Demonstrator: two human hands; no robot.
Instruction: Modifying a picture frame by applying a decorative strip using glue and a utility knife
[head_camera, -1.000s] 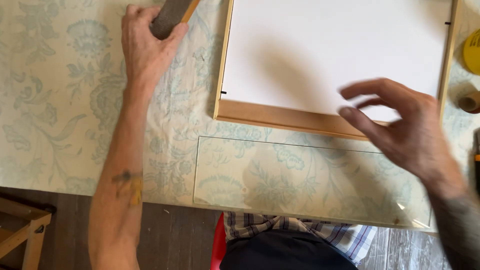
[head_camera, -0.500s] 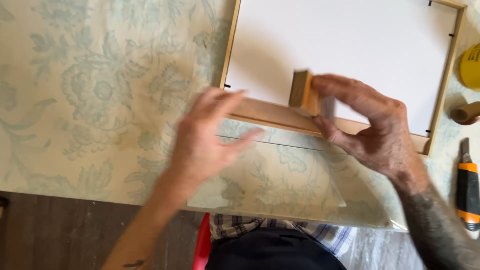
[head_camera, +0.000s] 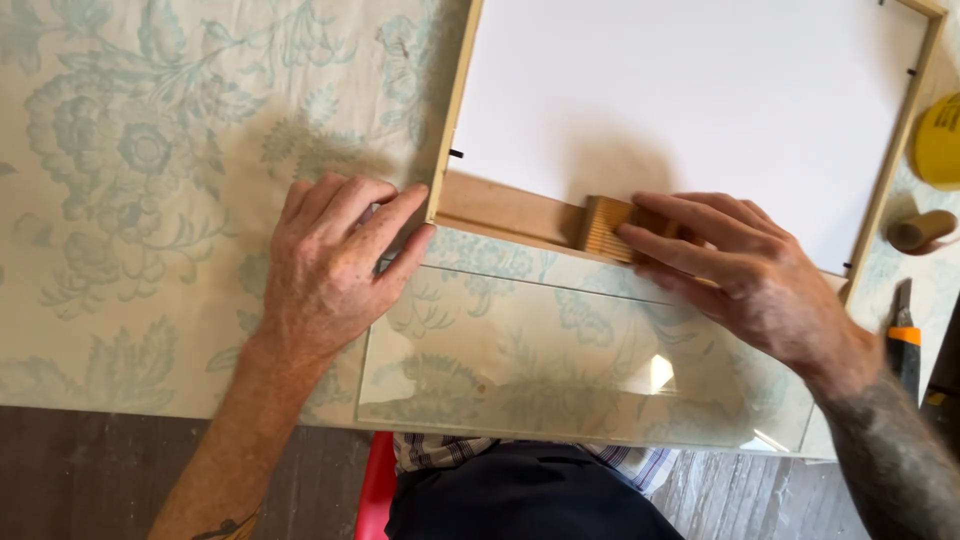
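Observation:
A light wooden picture frame (head_camera: 500, 208) with a white backing board (head_camera: 690, 100) lies face down on a floral tablecloth (head_camera: 150, 150). My right hand (head_camera: 740, 275) presses a small ridged wooden block (head_camera: 603, 226) flat against the frame's near rail. My left hand (head_camera: 335, 265) rests palm down on the cloth, fingertips touching the frame's near left corner. A clear glass pane (head_camera: 580, 370) lies flat just in front of the frame, partly under both hands.
A yellow round tin (head_camera: 938, 142) and a brown roll (head_camera: 920, 230) sit at the right edge. A utility knife (head_camera: 903, 345) with an orange band lies beside my right wrist. The table's front edge runs above a dark wooden floor (head_camera: 90, 480).
My left hand came down from the upper left, where it held the block, to the frame's corner. My right hand took the block and laid it flat on the frame's rail.

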